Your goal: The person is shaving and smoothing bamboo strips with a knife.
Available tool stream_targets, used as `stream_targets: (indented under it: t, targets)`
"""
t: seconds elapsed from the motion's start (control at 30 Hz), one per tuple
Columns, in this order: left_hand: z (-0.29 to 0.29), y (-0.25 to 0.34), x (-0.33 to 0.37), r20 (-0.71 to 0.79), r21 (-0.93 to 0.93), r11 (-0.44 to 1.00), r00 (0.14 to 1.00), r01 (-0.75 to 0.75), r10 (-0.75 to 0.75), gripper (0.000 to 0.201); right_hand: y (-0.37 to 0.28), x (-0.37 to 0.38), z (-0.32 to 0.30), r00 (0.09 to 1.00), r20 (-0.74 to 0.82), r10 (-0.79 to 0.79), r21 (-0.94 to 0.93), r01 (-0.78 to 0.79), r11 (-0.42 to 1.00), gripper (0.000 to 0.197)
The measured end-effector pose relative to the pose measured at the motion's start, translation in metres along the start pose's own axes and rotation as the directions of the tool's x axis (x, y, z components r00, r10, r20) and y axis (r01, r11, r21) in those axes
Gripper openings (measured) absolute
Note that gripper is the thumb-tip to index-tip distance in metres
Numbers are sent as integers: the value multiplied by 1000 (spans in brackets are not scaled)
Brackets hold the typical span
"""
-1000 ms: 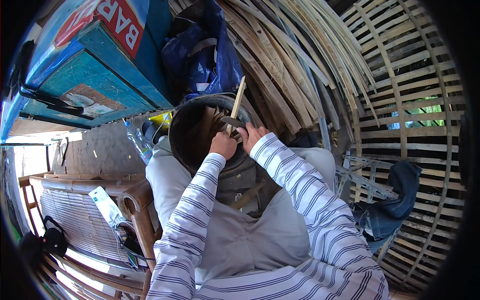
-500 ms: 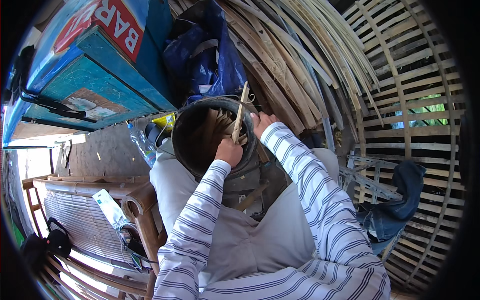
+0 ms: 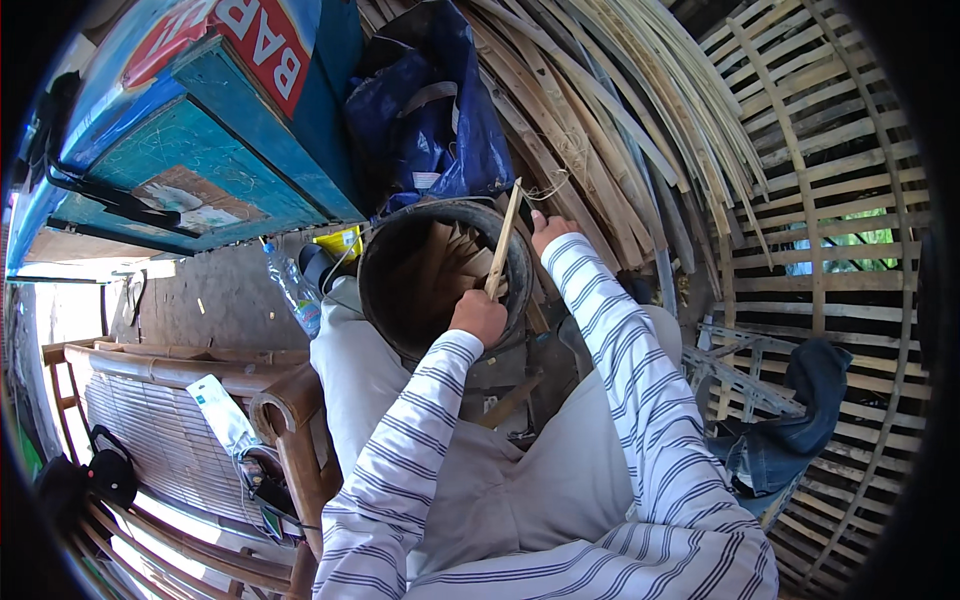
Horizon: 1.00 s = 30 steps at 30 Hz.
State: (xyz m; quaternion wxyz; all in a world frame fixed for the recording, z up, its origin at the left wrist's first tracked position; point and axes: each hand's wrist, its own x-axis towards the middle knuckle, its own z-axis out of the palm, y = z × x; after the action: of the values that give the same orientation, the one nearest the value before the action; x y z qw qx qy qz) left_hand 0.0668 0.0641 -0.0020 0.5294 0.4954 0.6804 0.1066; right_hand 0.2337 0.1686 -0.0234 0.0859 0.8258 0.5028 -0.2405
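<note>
Left hand (image 3: 478, 316): fingers clenched around a bamboo strip (image 3: 503, 236), over the dark bucket (image 3: 385, 290).
Right hand (image 3: 545, 228): at the bucket's far rim, grip unclear.

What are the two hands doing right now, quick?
Left hand: closed around the lower end of a thin bamboo strip, over the dark bucket.
Right hand: at the bucket's far rim; its grip cannot be told.

One dark round bucket (image 3: 440, 280). One bamboo strip (image 3: 503, 238) held upright at the left grip (image 3: 478, 316). One right grip (image 3: 548, 228) beyond it. One plastic bottle (image 3: 293, 290) left of the left grip. One blue bag (image 3: 430, 110) above the grips.
</note>
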Motion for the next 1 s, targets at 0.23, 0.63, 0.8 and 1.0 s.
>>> stream_targets:
  t: [0.23,0.63,0.8,1.0]
  targets:
    - [6,-24,23,57,-33,998,997,56,-54,38,9,-20,-2,992,62,-107,-1,107,994,64]
    - [-12,-22,6,-17,51,998,999,-27,28,34,6,-54,-1,967,-52,-250,-74,246,966,55]
    - [-19,-13,0,-8,44,999,1000,14,-14,33,7,-56,4,944,-118,-308,-65,302,951,52]
    - [-12,-11,-5,-12,89,995,999,-45,47,26,-2,-62,-2,964,-70,-258,-38,256,966,54]
